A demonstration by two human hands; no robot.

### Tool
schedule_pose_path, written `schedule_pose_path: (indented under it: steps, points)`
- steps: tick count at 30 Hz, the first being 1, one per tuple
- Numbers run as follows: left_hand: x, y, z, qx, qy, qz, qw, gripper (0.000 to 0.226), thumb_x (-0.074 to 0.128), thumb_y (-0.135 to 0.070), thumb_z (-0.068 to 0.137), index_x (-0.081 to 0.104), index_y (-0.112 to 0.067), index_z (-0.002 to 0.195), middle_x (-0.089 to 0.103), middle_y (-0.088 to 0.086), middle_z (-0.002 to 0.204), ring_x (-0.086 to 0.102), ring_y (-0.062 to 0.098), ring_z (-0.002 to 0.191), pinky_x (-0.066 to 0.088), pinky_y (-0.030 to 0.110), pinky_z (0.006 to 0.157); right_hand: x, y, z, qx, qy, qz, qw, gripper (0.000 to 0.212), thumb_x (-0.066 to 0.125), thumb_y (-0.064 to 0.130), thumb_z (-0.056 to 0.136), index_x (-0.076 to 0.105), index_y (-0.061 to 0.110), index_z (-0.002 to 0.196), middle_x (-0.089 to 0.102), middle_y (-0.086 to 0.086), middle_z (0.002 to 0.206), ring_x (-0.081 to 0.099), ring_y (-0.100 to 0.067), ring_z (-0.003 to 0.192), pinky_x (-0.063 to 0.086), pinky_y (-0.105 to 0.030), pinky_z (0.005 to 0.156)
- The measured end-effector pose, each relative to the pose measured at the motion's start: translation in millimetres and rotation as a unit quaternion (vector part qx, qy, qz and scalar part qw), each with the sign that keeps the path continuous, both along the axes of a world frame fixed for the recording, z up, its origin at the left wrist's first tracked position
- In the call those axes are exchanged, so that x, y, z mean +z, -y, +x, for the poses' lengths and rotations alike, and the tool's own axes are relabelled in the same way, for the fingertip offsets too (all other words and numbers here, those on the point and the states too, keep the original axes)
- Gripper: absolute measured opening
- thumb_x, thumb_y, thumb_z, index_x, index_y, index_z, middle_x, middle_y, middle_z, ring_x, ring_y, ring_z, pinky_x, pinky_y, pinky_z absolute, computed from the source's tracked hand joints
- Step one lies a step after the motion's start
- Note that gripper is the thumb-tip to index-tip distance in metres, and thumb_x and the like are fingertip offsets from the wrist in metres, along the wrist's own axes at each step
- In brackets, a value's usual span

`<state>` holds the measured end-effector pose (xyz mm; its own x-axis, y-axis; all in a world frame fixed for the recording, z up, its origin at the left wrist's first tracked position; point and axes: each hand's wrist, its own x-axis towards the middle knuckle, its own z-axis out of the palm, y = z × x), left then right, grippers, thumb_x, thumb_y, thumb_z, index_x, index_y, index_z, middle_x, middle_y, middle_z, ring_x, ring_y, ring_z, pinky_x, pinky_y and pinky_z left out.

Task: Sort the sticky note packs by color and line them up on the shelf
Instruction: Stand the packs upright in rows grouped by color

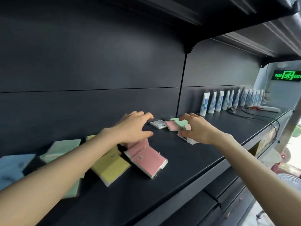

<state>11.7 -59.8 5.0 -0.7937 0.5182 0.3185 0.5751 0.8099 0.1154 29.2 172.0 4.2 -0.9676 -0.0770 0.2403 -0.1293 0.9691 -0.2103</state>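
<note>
On the dark shelf [187,160], a row of packs runs from the left: a blue pack [13,167], a green pack [63,148], a yellow pack [110,167] and a pink pack [146,160]. My left hand [132,129] hovers over the pink pack's far end, fingers spread and relaxed toward a white pack [158,124]. My right hand [197,129] grips a small green pack [181,123] lying over another pink pack [171,125]. A further green pack [174,119] lies behind.
Several white-and-blue tubes [228,100] stand in a row at the back right of the shelf. A black cable [260,118] and small items lie near them. Another shelf [228,22] hangs overhead. A green exit sign [287,75] glows far right.
</note>
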Motion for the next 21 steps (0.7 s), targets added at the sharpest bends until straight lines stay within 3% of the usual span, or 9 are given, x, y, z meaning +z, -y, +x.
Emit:
schedule_pose_path:
  steps: [15,21]
  points:
    - [-17,-97,-114,0.038,0.052,-0.035,0.997,0.055,0.054,-0.046,0.090,0.036,-0.025,0.137,0.049,-0.001,0.129,0.043,0.019,0.120,0.037,0.036,0.099,-18,-94,-143,0.074,0.032,-0.006,0.997,0.047,0.064,0.033,0.087,0.048,0.019,0.129,0.050,-0.006,0.125,0.051,-0.023,0.115,0.043,-0.035,0.096]
    - [-29,-131,-141,0.112,0.110,-0.005,0.988,0.057,0.055,-0.048,0.088,0.037,-0.025,0.136,0.047,-0.001,0.130,0.044,0.019,0.122,0.040,0.040,0.099,-34,-128,-196,0.146,0.062,0.008,0.987,0.051,0.064,0.034,0.086,0.047,0.016,0.131,0.051,-0.009,0.127,0.050,-0.025,0.112,0.035,-0.024,0.084]
